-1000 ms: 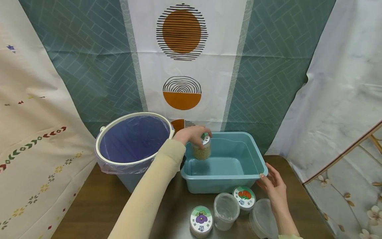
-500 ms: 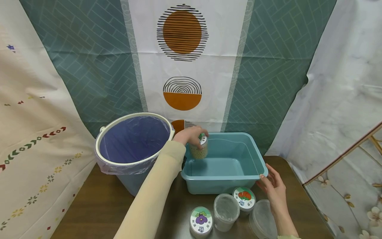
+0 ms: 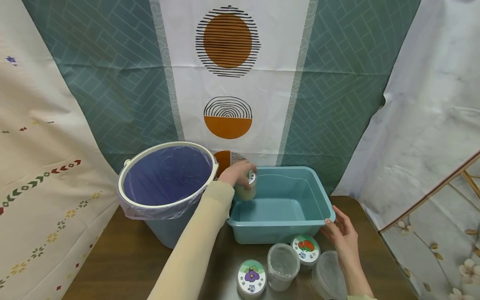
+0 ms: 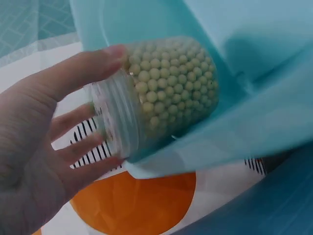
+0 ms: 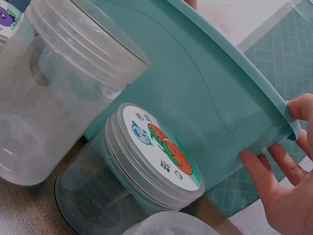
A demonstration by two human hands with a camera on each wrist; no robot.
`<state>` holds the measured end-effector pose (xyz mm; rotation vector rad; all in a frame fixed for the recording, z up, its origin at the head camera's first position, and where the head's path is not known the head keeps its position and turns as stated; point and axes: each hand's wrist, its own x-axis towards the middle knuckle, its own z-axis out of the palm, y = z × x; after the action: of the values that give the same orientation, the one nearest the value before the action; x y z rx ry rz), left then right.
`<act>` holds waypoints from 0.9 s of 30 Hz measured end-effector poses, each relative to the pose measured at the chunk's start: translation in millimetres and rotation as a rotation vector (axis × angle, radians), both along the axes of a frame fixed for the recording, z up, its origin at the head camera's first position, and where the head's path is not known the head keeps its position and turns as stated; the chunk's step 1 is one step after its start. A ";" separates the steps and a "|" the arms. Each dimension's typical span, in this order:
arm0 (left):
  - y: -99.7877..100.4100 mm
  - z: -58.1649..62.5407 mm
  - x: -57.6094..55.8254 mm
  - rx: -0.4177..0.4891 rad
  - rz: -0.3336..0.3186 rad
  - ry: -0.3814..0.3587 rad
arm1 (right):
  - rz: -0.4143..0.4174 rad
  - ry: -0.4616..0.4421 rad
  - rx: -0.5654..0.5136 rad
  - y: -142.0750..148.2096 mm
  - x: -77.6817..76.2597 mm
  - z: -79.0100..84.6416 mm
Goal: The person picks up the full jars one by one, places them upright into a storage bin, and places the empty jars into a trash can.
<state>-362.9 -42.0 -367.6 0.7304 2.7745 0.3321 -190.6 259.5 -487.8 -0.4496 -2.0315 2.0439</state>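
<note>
My left hand (image 3: 236,173) holds a clear screw-top jar (image 4: 171,83) by its lid, thumb on one side and fingers on the other. Small round pale-yellow beads fill the jar. It stands at the left end of a teal plastic basin (image 3: 277,232), inside the rim. At the basin's front right corner, my right hand (image 3: 346,237) grips the rim, thumb on top and fingers below. Close to that hand are a jar with a tomato-printed lid (image 5: 164,149) and a lidless clear jar (image 5: 54,103).
Left of the basin stands a blue bin (image 3: 168,229) lined with a plastic bag. A jar with an eggplant-printed lid (image 3: 251,277) is at the front of the brown table (image 3: 108,266). Another translucent container (image 3: 330,277) lies partly behind my right forearm. Patterned cloths hang around.
My left hand has shifted the bead-filled jar leftward and slightly lower, toward the basin's left wall. My right hand stays on the rim.
</note>
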 end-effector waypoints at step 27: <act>1.7 23.9 24.2 0.107 -0.074 -0.060 | -0.009 0.021 0.008 -3.6 3.0 0.8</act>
<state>-338.7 -40.4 -343.8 0.8324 2.6824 0.4826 -187.6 255.9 -487.0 -0.4332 -2.0219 2.0261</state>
